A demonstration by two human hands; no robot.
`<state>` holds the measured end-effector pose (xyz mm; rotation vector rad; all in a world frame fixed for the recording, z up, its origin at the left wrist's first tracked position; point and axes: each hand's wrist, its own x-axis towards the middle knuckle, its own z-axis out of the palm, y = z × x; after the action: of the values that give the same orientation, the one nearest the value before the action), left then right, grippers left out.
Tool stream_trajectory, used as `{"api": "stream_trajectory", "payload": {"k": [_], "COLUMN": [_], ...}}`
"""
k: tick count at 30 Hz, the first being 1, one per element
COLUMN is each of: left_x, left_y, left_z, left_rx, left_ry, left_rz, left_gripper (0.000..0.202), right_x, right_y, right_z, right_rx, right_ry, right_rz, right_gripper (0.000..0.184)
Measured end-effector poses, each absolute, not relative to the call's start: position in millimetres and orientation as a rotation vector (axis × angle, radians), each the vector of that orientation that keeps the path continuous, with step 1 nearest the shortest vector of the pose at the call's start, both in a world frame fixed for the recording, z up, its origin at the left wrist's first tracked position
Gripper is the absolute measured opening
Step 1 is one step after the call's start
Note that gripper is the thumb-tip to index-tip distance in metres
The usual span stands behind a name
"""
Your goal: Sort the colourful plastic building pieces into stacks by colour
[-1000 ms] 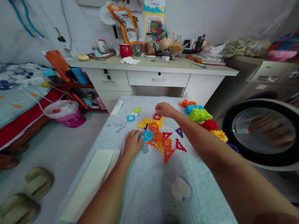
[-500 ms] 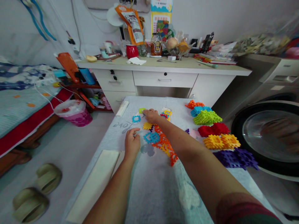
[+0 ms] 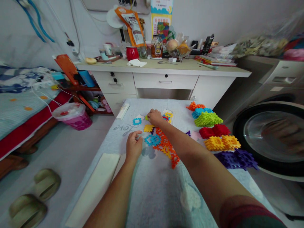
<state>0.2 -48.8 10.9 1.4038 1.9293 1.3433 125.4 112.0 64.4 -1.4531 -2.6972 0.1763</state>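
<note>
My right hand (image 3: 155, 117) reaches to the far part of the cloth-covered table, fingers closed on a lime-green interlocking plastic piece (image 3: 146, 117), mostly hidden by the hand. My left hand (image 3: 134, 144) rests nearer, loosely curled, with thumb and forefinger apart and nothing visible between them. Between the hands are a light-blue square piece (image 3: 137, 121) and a yellow piece (image 3: 148, 128). A blue piece (image 3: 152, 140) touches an orange joined strip (image 3: 163, 142), partly under my right forearm. Beyond that wrist lies a small multicoloured cluster (image 3: 168, 116).
Colour-sorted stacks line the table's right side, among them green (image 3: 209, 119), red (image 3: 215, 130), yellow (image 3: 222, 143) and purple (image 3: 235, 159). A white strip (image 3: 123, 111) lies at the far left. A cluttered desk (image 3: 166, 68) stands ahead, a washing machine (image 3: 268, 139) to the right.
My right hand has drawn slightly back and right, taking the lime-green piece off its spot on the cloth. My left hand has stayed nearly still. The view has shifted slightly.
</note>
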Motion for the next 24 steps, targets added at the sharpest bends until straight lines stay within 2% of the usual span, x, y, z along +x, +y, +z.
{"api": "stream_trajectory", "payload": {"k": [8, 13, 18, 24], "left_x": [-0.7, -0.7, -0.5, -1.0], "left_y": [-47.0, -47.7, -48.4, -47.1], "left_z": [5.5, 6.0, 8.8, 6.5], "left_rx": [1.472, 1.491, 1.485, 1.482], "left_ry": [1.938, 1.919, 1.921, 1.900], "left_rz": [1.315, 1.312, 1.291, 1.275], "left_gripper": [0.027, 0.026, 0.027, 0.030], "right_x": [148.5, 132.6, 115.5, 123.7], "right_y": [112.4, 104.9, 100.3, 96.7], "right_z": [76.9, 61.5, 48.4, 56.3], "right_rx": [-1.430, -1.404, -1.512, -1.520], "right_ry": [-2.590, -2.686, -2.681, -2.615], "right_rz": [0.277, 0.321, 0.326, 0.296], "right_gripper": [0.039, 0.052, 0.042, 0.034]}}
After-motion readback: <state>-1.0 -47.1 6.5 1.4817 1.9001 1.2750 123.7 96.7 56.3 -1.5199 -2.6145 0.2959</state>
